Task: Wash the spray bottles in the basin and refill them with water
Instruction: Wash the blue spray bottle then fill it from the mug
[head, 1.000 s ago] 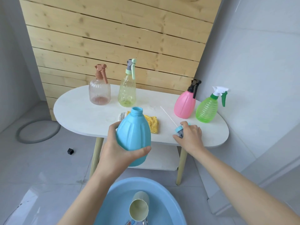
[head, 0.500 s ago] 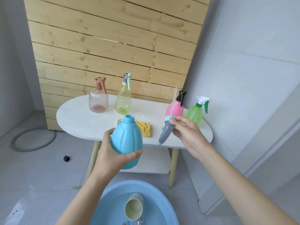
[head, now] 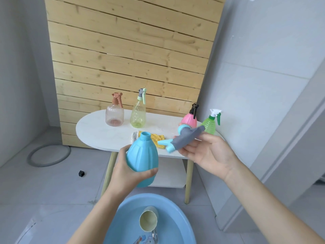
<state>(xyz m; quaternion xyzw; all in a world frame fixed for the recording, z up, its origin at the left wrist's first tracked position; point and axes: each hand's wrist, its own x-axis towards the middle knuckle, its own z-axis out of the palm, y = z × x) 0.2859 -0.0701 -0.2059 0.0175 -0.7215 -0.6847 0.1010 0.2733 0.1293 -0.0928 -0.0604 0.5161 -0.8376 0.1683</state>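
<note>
We see everything through one wide-angle camera on our head, facing forward and down, close over our left hand [head: 125, 173] and right hand [head: 209, 154], with the table [head: 98, 132] farther ahead and the basin [head: 124, 220] just below.

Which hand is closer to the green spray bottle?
The right hand. It holds the grey spray head just in front of the green spray bottle; the left hand grips the blue bottle farther over to the left.
</note>
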